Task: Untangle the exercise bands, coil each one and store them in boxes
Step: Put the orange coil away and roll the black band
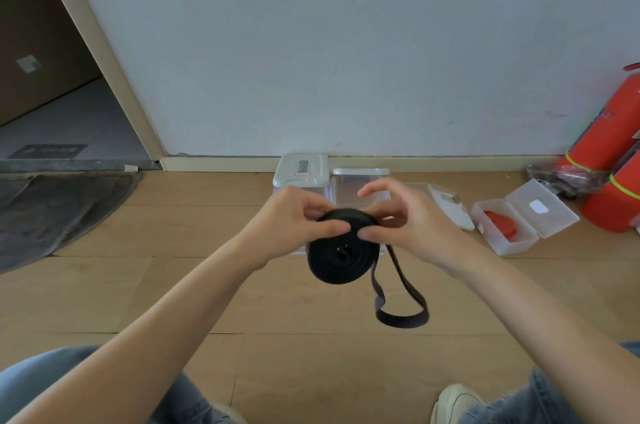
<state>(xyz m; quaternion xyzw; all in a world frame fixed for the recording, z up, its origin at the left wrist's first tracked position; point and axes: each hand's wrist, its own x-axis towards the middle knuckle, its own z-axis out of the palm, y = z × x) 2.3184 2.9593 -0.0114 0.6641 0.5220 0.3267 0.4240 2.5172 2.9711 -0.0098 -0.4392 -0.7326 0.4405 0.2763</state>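
— What are your hands doing?
— Your left hand [294, 216] and right hand [412, 219] are both pinching the black band [341, 255] — it is hanging coiled above the floor [138, 285], its tail dangling.

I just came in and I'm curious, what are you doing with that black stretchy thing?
A person is rolling a black exercise band into a coil. The left hand pinches the coil while the right hand feeds the band on. A loose loop hangs uncoiled. On the floor, an open box holds a red band.
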